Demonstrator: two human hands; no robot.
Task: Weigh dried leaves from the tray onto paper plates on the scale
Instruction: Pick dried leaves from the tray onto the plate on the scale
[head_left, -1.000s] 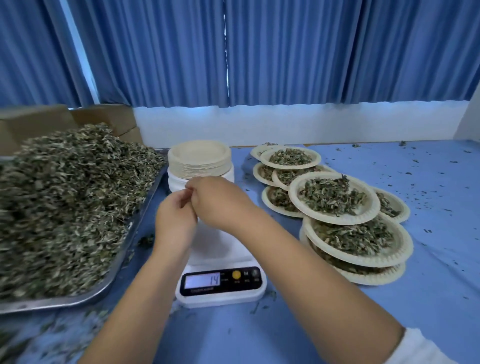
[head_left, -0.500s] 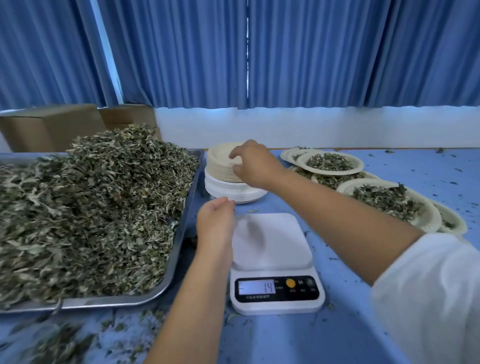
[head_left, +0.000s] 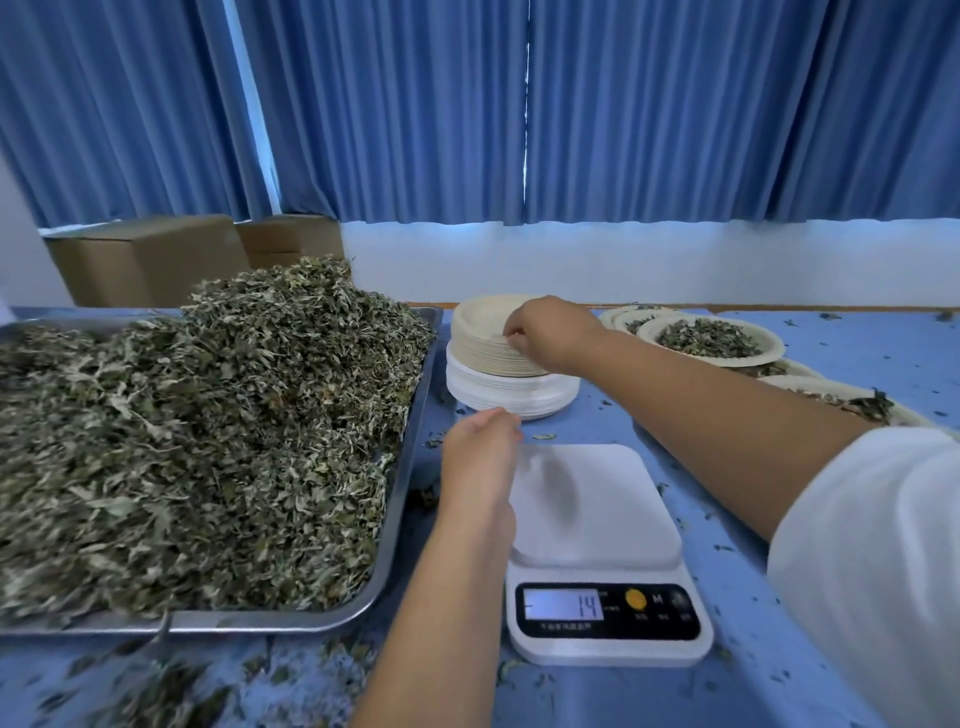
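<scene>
The scale (head_left: 597, 509) lies nearest, its long axis running from the person outward, with the display (head_left: 563, 604) at the near end reading 14 and the platform bare. The left hand (head_left: 480, 457) hovers over the platform's far left corner with its back to the camera. Its fingers bend out of sight, so I cannot tell whether they hold anything. Left of that hand, the metal tray (head_left: 397, 499) carries a high heap of dried leaves (head_left: 208, 426).

Just beyond the left hand stands the upright stack of paper plates (head_left: 509, 395), facing up. The right hand (head_left: 550, 332) reaches across, its fingertips pinching the near right rim of the top plate (head_left: 483, 317). Right of this grip, filled plates (head_left: 727, 362) sit on the blue table (head_left: 857, 353). Behind it are cardboard boxes (head_left: 145, 265) and blue curtains (head_left: 649, 104).
</scene>
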